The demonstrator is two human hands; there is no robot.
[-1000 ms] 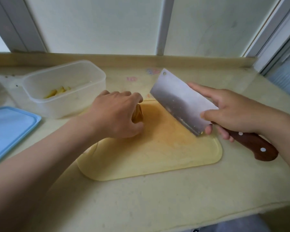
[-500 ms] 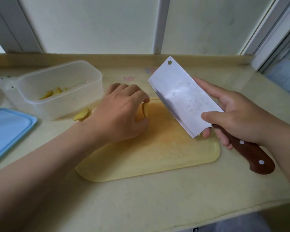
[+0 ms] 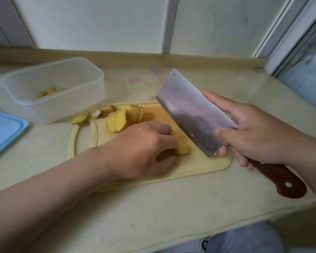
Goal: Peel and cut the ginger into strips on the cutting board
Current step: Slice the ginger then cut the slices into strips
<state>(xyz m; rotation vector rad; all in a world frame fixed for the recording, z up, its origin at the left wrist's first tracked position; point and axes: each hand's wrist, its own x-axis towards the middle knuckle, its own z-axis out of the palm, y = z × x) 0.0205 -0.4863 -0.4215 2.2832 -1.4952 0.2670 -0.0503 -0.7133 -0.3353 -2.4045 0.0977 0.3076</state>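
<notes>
My left hand (image 3: 140,148), fingers curled, pinches a single ginger slice (image 3: 183,148) lying flat on the near middle of the yellow cutting board (image 3: 199,167). My right hand (image 3: 254,132) grips the cleaver (image 3: 193,112) where wooden handle meets blade, thumb on the near face and forefinger along the far one, the blade raised and tilted above the board's right end. A fanned stack of peeled slices (image 3: 124,117) leans near the board's far edge, with peel scraps (image 3: 98,113) just to its left and a stray piece (image 3: 80,117) on the counter (image 3: 153,207) beside the clear tub (image 3: 62,84).
</notes>
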